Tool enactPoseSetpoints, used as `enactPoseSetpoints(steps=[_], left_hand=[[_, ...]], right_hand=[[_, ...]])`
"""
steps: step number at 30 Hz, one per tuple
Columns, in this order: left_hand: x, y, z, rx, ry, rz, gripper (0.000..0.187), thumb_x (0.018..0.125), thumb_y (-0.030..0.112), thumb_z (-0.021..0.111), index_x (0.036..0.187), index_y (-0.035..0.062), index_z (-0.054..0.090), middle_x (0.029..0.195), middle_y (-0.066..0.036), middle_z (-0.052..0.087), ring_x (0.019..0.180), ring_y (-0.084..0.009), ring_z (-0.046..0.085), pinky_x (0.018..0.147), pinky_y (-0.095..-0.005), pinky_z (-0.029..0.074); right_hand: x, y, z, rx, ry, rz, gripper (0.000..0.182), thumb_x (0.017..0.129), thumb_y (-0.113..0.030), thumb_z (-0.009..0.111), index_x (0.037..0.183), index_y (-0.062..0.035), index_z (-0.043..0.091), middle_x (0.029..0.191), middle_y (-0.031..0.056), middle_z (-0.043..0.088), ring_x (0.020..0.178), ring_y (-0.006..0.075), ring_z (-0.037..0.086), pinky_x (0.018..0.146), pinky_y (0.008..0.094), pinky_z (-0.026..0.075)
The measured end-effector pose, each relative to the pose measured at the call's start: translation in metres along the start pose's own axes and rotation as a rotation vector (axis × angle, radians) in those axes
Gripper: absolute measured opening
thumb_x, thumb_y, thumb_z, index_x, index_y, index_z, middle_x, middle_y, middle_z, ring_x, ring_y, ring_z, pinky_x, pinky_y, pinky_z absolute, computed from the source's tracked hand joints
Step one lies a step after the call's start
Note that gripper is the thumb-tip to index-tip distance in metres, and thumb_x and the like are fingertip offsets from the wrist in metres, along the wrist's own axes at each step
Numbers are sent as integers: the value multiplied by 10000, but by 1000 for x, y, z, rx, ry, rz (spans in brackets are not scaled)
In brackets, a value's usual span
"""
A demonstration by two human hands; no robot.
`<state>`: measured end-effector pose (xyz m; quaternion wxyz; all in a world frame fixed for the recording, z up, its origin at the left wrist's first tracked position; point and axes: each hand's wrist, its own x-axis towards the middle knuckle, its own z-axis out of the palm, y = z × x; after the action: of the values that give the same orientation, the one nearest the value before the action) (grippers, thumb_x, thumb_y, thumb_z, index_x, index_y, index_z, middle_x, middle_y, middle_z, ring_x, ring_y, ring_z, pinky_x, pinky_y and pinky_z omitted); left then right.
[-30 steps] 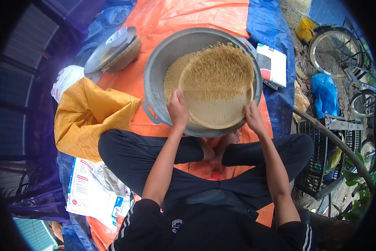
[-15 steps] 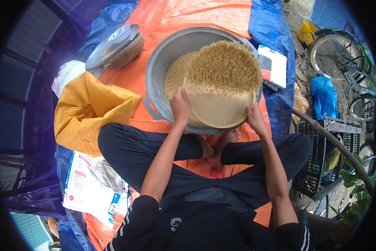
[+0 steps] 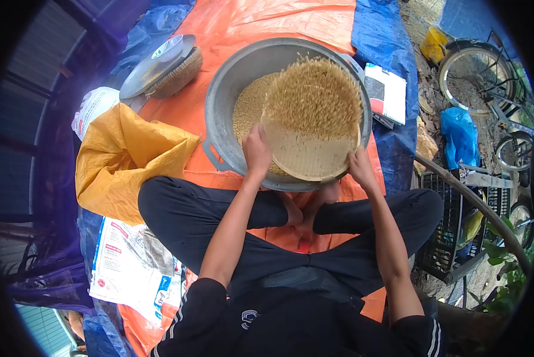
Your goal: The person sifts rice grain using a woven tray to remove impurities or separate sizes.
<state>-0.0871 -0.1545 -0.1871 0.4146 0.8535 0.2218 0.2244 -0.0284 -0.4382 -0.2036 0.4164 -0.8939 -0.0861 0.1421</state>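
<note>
On the orange tarp [image 3: 279,18], our 2 hands, left [image 3: 257,152] and right [image 3: 360,166], have fingers closed around the rim of the woven tray [image 3: 314,157], above the metal basin [image 3: 220,89]. We should keep both grips level and the tosses short, so the airborne grain [image 3: 314,98] lands inside.

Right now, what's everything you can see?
Basin: one, grey, centre
Tray: one, tan, over basin
Grain: countless, golden, above tray, in basin
Tarps: several, orange and blue, underneath
Sack: one, mustard, left
Printed sheet: one, white, lower left
Basket: one, brown, upper left
Folded packet: one, white, beside basin
Plastic bag: one, blue, right
Bucket: one, yellow, upper right
Crates: count unclear, black, lower right
Bicycles: count unclear, dark, far right
Sheeting: one, purple, far left
Left hand, right hand: two, bare, gripping tray
Legs: two, black trousers, crossed
</note>
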Motion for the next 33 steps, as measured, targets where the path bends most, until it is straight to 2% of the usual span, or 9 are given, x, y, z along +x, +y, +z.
enactPoseSetpoints(steps=[8, 12, 18, 20, 23, 25, 28, 30, 33], left_hand=[[-3, 2, -1, -21, -6, -2, 324, 961, 202, 416, 810, -46, 559, 730, -262, 590, 733, -449, 585, 639, -494, 420], [15, -1, -15, -191, -13, -113, 322, 955, 198, 410, 786, -42, 544, 720, -262, 586, 739, -457, 579, 639, -511, 412], [-8, -9, -2, -42, -115, -104, 287, 939, 215, 424, 851, -18, 567, 784, -264, 594, 794, -473, 560, 679, -506, 426], [3, -17, -6, -20, -100, -203, 304, 932, 210, 423, 821, -22, 586, 799, -254, 610, 801, -453, 582, 694, -498, 438], [1, -31, 0, 90, -58, -131, 328, 937, 219, 423, 787, -30, 575, 785, -261, 608, 784, -458, 580, 691, -504, 433], [1, -20, -5, 78, -69, -99, 331, 940, 222, 426, 789, -33, 573, 783, -263, 607, 786, -460, 580, 691, -504, 431], [0, 2, -14, 36, -84, -107, 312, 952, 205, 424, 820, -39, 566, 774, -270, 601, 801, -457, 583, 695, -502, 429], [2, 11, -14, -164, 189, 57, 287, 957, 178, 413, 843, -38, 563, 760, -268, 595, 803, -452, 587, 691, -501, 426], [4, 22, -20, -104, 165, 85, 257, 955, 157, 416, 901, -37, 575, 759, -265, 579, 769, -457, 574, 665, -487, 418]], right_hand=[[8, 10, 4, 73, 44, 114, 262, 912, -157, 406, 920, 103, 427, 817, 365, 561, 830, 483, 591, 714, 500, 450], [-5, -5, 7, 14, 185, -138, 266, 919, -169, 422, 942, 96, 429, 787, 315, 574, 751, 425, 598, 678, 481, 450], [0, -3, -7, -85, -91, 132, 264, 907, -150, 413, 847, 88, 509, 842, 309, 593, 799, 403, 611, 700, 488, 458], [-12, -3, 21, 3, 206, -223, 281, 899, -165, 421, 854, 103, 496, 819, 331, 581, 816, 433, 609, 701, 497, 460], [-8, -5, 17, 44, 105, -87, 286, 890, -159, 426, 868, 121, 479, 811, 362, 560, 847, 469, 596, 711, 510, 452], [0, -8, 12, -32, 49, 83, 295, 929, -171, 412, 1007, 110, 454, 868, 312, 564, 867, 399, 585, 748, 448, 442], [-10, -23, 7, 19, 182, -88, 257, 915, -159, 437, 936, 96, 412, 779, 342, 540, 805, 510, 552, 692, 518, 429], [-10, -34, 4, 107, 199, -124, 245, 929, -170, 436, 934, 69, 381, 784, 336, 542, 800, 513, 547, 683, 516, 426], [-9, -31, 4, 206, 250, -269, 227, 928, -161, 434, 915, 56, 370, 801, 336, 542, 806, 500, 557, 680, 510, 427]])
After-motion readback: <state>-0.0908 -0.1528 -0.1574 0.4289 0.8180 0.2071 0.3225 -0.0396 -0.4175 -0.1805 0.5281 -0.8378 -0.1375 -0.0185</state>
